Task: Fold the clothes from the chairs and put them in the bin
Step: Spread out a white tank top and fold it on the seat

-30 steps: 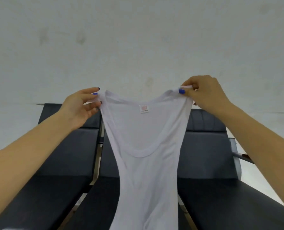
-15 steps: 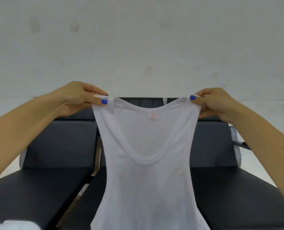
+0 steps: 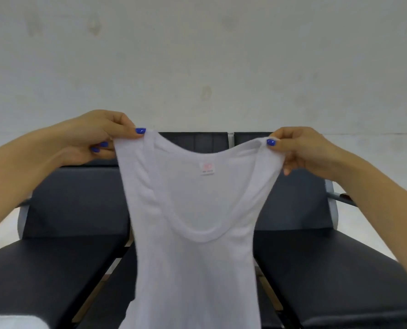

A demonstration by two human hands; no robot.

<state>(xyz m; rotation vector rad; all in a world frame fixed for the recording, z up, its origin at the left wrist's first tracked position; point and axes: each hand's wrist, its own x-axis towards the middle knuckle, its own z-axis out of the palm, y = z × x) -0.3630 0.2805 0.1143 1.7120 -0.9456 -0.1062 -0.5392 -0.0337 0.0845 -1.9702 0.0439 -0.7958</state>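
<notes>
A white tank top (image 3: 195,269) hangs spread out in front of me, its small label facing me below the back neckline. My left hand (image 3: 98,137) pinches the left shoulder strap. My right hand (image 3: 299,150) pinches the right shoulder strap. The top's lower hem runs out of the frame at the bottom. Behind it stand black padded chairs (image 3: 62,262) in a row. No bin is in view.
A pale wall (image 3: 202,55) rises behind the chairs. The right chair seat (image 3: 335,276) is bare. A white piece of cloth (image 3: 14,322) shows at the bottom left corner. Gaps between the seats show a light floor.
Both hands have spread wider apart with the straps, pulling the top flatter. The view has tipped down a little, showing more of the chair seats.
</notes>
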